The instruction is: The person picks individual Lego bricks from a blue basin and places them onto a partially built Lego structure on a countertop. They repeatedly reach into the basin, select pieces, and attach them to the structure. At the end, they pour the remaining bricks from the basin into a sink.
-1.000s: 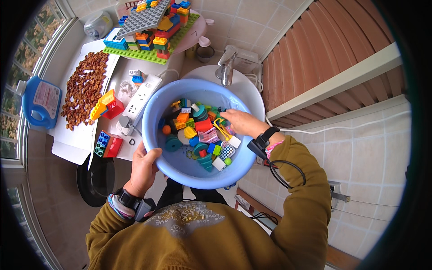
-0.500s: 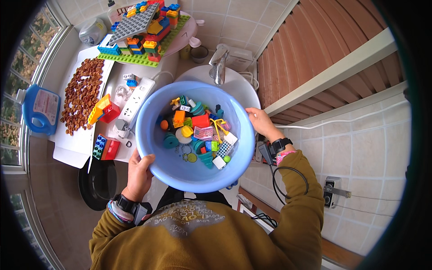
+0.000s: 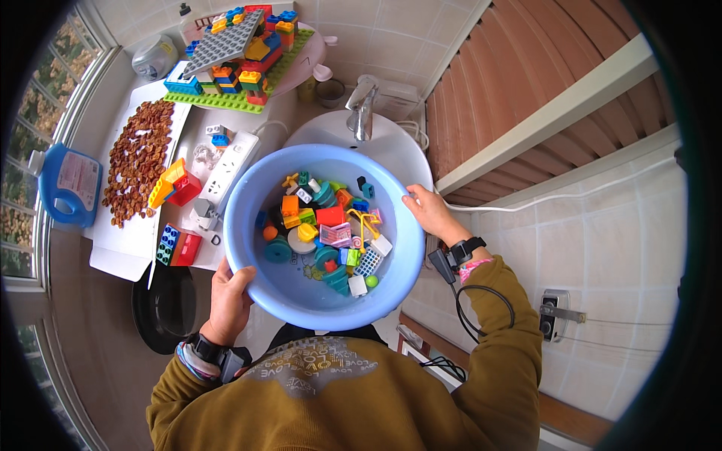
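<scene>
A round blue plastic basin is held in front of my body, partly over the white sink. My left hand grips its near left rim, thumb on top. On the right side, my right hand clasps the rim with its fingers partly hidden beneath. Inside lie many small toys in a little water: a red block, an orange block, teal discs, a pink basket, a yellow toy piece and a green ball.
A chrome faucet stands behind the basin. To the left are a power strip, loose blocks, brown dried pieces on white card, and a blue jug. A block building stands at the back left.
The basin has shifted slightly toward me, uncovering more of the sink. The toys inside have moved a little, and both hands still hold the rim.
</scene>
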